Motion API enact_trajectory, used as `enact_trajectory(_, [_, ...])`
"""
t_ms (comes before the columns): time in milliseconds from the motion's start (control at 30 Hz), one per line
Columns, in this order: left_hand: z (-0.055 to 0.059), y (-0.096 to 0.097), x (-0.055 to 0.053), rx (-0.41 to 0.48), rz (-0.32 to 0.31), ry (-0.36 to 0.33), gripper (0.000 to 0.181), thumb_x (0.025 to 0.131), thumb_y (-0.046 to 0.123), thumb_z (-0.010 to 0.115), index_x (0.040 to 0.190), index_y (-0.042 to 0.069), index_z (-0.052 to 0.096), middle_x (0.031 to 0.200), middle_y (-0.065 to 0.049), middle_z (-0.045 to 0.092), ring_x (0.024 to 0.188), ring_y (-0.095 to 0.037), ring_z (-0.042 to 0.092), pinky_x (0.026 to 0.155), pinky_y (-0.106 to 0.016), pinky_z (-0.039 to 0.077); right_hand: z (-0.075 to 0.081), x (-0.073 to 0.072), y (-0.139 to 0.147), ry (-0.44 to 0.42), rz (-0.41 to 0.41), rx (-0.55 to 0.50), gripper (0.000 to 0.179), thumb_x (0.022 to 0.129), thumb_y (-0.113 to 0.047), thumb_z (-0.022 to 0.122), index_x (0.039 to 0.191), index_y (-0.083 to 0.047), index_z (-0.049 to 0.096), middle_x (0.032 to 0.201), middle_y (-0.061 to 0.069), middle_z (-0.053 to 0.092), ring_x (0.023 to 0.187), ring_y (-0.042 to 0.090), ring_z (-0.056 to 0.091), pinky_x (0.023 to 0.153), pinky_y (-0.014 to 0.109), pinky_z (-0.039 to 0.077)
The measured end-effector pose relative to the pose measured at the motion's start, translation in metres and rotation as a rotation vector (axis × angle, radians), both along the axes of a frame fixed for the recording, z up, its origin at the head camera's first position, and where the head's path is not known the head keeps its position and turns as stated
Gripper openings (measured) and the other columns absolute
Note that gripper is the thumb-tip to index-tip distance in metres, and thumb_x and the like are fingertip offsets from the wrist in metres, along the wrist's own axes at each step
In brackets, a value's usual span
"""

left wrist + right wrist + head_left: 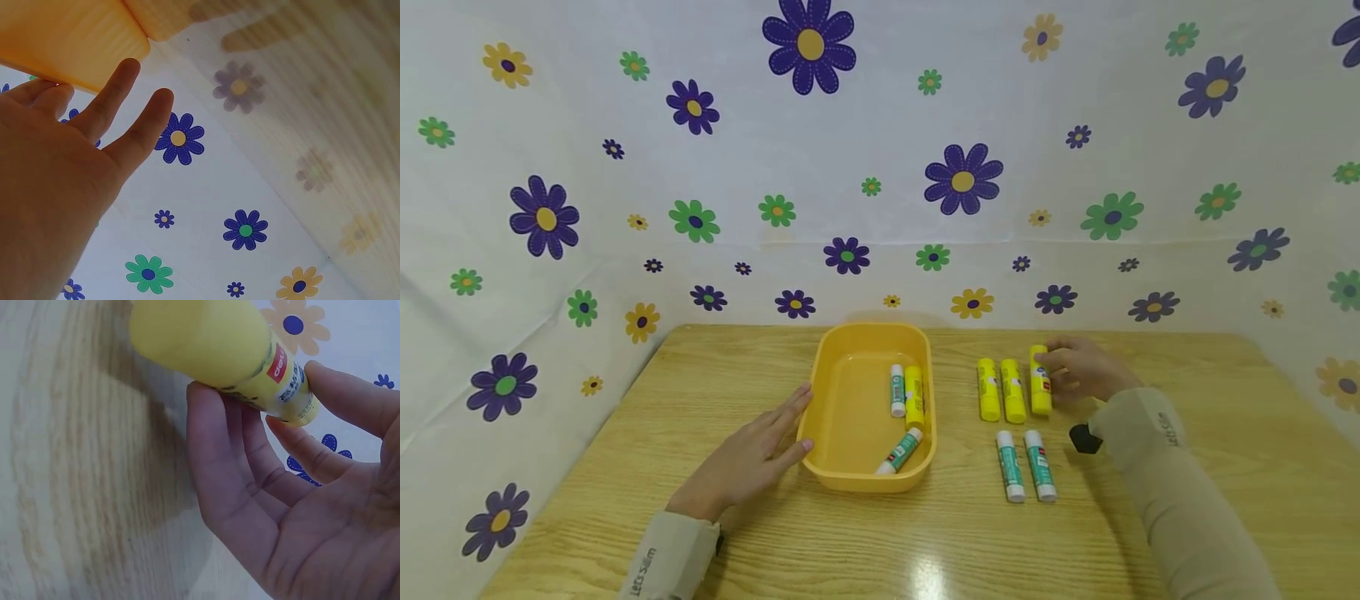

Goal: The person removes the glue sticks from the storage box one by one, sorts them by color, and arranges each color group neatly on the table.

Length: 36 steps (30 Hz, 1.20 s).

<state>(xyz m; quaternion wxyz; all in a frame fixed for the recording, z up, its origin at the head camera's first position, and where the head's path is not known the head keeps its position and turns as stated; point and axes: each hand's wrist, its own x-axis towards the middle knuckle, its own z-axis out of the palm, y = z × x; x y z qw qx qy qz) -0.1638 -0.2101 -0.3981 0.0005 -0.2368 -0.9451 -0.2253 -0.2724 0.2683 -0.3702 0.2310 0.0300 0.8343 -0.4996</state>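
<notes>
My right hand pinches a yellow glue stick between thumb and fingers, at the right end of a row with two more yellow glue sticks. In the right wrist view this glue stick shows a red label patch, and the thumb lies along its narrower end. My left hand has its fingers extended, fingertips at the left rim of a yellow plastic tray. Inside the tray lie a yellow glue stick and two white-and-green glue sticks, one of them slanted near the front.
Two white-and-green glue sticks lie side by side in front of the yellow row. A wooden table carries everything. A white sheet with printed flowers hangs behind it and along the left side.
</notes>
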Motion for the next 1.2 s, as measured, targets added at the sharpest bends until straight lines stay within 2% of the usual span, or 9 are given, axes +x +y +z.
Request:
enact_trajectory(267, [0.002,-0.001,0.000,0.001,0.001,0.002,0.069,0.106,0.042,0.049,0.163,0.012,0.023,0.167,-0.003,0.020,0.146,-0.038,0.034,0.113,-0.063,0.031,-0.005,-0.005,-0.006,-0.032,-0.046,0.073,0.064,0.107,-0.024,0.051,0.150,0.013,0.023,0.135,0.034,0.045,0.114,0.042,0.052,0.099,0.051,0.053])
enact_trajectory(433, [0.001,-0.001,-0.001,0.001,-0.001,0.005,0.069,0.106,0.040,0.050,0.163,0.011,0.023,0.167,-0.004,0.021,0.147,-0.037,0.033,0.114,-0.063,0.031,-0.005,-0.005,-0.012,-0.034,-0.087,0.115,0.062,0.106,-0.020,0.052,0.149,0.015,0.024,0.135,0.036,0.045,0.118,0.045,0.051,0.102,0.053,0.050])
enact_trajectory(567, [0.001,-0.001,-0.001,0.003,-0.001,0.005,0.069,0.106,0.040,0.050,0.163,0.011,0.023,0.167,-0.004,0.021,0.147,-0.037,0.033,0.114,-0.062,0.030,-0.006,-0.006,-0.014,-0.028,-0.097,0.147,0.059,0.105,-0.018,0.053,0.145,0.017,0.028,0.131,0.035,0.049,0.113,0.043,0.056,0.098,0.050,0.053])
enact_trajectory(767, [0.001,-0.001,-0.001,0.010,0.000,-0.001,0.070,0.106,0.040,0.051,0.163,0.011,0.023,0.167,-0.004,0.020,0.147,-0.037,0.033,0.114,-0.063,0.030,-0.007,-0.004,-0.016,-0.020,-0.112,0.156,0.053,0.105,-0.013,0.053,0.143,0.017,0.033,0.123,0.032,0.052,0.105,0.039,0.059,0.097,0.049,0.054])
enact_trajectory(1000, [0.000,-0.001,0.001,0.001,0.005,0.002,0.069,0.105,0.040,0.051,0.162,0.012,0.024,0.167,-0.003,0.020,0.146,-0.037,0.034,0.113,-0.063,0.031,-0.010,-0.002,-0.017,-0.016,-0.118,0.147,0.052,0.105,-0.014,0.052,0.144,0.014,0.033,0.125,0.032,0.050,0.108,0.040,0.057,0.098,0.049,0.053])
enact_trajectory(1200, [0.000,0.000,0.000,0.003,0.005,-0.003,0.070,0.105,0.040,0.051,0.162,0.011,0.024,0.167,-0.001,0.019,0.147,-0.037,0.033,0.114,-0.062,0.030,-0.011,-0.002,-0.012,0.011,-0.094,0.156,0.051,0.105,-0.018,0.052,0.141,0.014,0.034,0.124,0.032,0.053,0.106,0.041,0.059,0.094,0.048,0.056])
